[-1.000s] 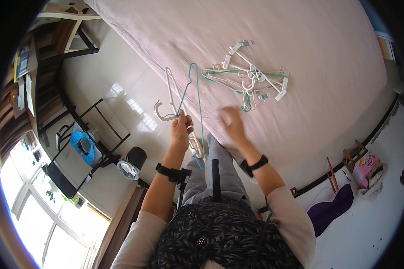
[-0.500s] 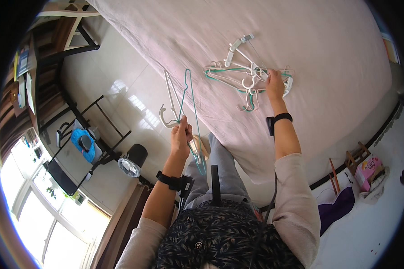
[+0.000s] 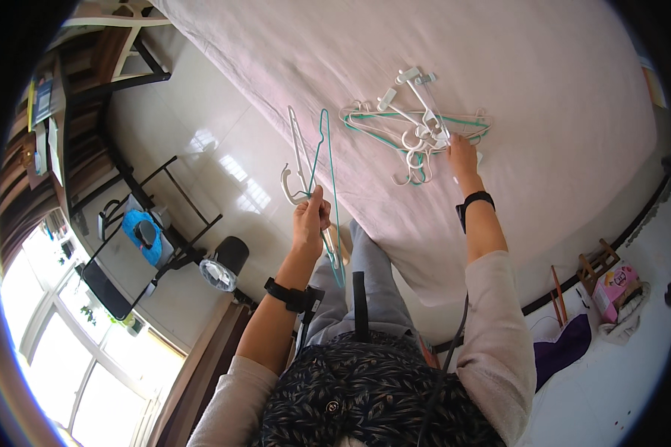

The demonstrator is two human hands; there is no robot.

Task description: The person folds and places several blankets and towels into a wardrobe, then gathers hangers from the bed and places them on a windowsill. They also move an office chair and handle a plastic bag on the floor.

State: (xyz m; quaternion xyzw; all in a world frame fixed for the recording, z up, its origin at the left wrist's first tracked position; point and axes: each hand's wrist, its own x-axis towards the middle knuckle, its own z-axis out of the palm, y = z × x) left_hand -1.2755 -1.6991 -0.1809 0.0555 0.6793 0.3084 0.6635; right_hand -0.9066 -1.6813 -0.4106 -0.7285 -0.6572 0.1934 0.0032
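Two hangers, a slim white plastic one and a thin teal wire-like one, sit pinched in our left hand, left of frame centre. Our right hand has its grip closed on a white plastic clip hanger, atop thin off-white and teal hangers, upper centre. Best we lift slowly, angling hooks free to avoid snags. Pale pink-sheeted bed gives room upper right; its edge runs diagonally, glossy tiled floor beyond, upper left.

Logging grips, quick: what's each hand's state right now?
Left hand: closed, holding a green hanger and a white hanger.
Right hand: at the white clip hanger; grip unclear.
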